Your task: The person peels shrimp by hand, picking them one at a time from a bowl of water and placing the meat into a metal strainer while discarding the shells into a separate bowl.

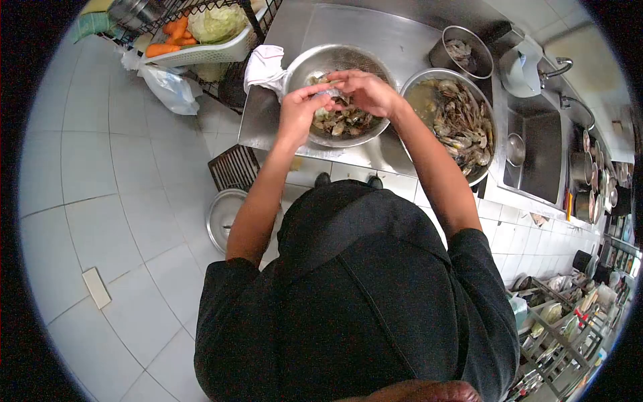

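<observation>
Over a round metal bowl (345, 142), my left hand (301, 110) and my right hand (368, 92) meet with their fingertips close together. Between them is a small greyish, glossy piece that looks like a shrimp (326, 94), partly covered by the fingers. Brownish shrimp shells and heads (345, 124) lie in the bowl below. To the right, a wide metal basin (406, 86) holds many whole shrimp (462, 124) in cloudy water. Behind it, a metal pot (487, 65) contains pale greyish pieces (459, 52), possibly peeled shrimp.
A white cloth (265, 65) lies at the counter's left edge. Beside it, a rack carries a white basket (221, 53) of carrots and cabbage. A sink (542, 147) with taps is on the right. A metal bowl (216, 218) and a floor grate (233, 167) are down by the counter.
</observation>
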Motion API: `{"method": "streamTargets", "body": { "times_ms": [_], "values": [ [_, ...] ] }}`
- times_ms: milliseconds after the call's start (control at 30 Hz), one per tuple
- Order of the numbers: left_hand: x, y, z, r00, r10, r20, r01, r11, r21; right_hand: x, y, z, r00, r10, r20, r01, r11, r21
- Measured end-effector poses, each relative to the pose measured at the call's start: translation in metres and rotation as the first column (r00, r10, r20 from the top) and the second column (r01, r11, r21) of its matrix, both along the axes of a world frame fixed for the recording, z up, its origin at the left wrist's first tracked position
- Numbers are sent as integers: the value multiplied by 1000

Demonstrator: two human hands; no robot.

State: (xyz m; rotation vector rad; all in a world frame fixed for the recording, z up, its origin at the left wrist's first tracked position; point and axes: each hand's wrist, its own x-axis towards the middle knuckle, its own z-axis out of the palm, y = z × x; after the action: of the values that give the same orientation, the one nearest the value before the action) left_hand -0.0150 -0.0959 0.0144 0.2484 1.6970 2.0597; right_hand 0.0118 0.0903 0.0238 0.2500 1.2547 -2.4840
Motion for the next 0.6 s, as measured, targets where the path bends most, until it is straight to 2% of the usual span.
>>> {"method": "streamTargets", "body": {
  "times_ms": [33,133,233,333,433,467,500,600],
  "values": [
    [-3,0,1,999,-18,39,15,998,69,4,-3,4,1000,24,-10,-24,1000,10],
    [-9,-6,-1,995,-79,55,76,995,65,5,-6,-3,995,77,-67,-71,994,83],
    [-6,-10,5,995,-99,11,99,991,-95,1,-1,-28,999,-2,-44,9,986,168],
    [5,-14,9,996,-90,17,91,990,-106,3,6,-27,999,26,-25,-20,973,232],
    [19,-19,11,999,-28,-32,25,995,-92,14,3,8,999,-35,18,18,818,575],
    [21,-25,13,998,21,-54,-26,995,-96,6,17,-24,987,-92,-131,150,815,559],
    [20,-36,18,994,70,-78,-78,992,-97,3,34,-35,992,-99,-78,125,838,532],
    [17,-51,24,988,136,-76,-142,987,-79,2,40,-28,975,-59,-215,210,568,796]
  ]
}}
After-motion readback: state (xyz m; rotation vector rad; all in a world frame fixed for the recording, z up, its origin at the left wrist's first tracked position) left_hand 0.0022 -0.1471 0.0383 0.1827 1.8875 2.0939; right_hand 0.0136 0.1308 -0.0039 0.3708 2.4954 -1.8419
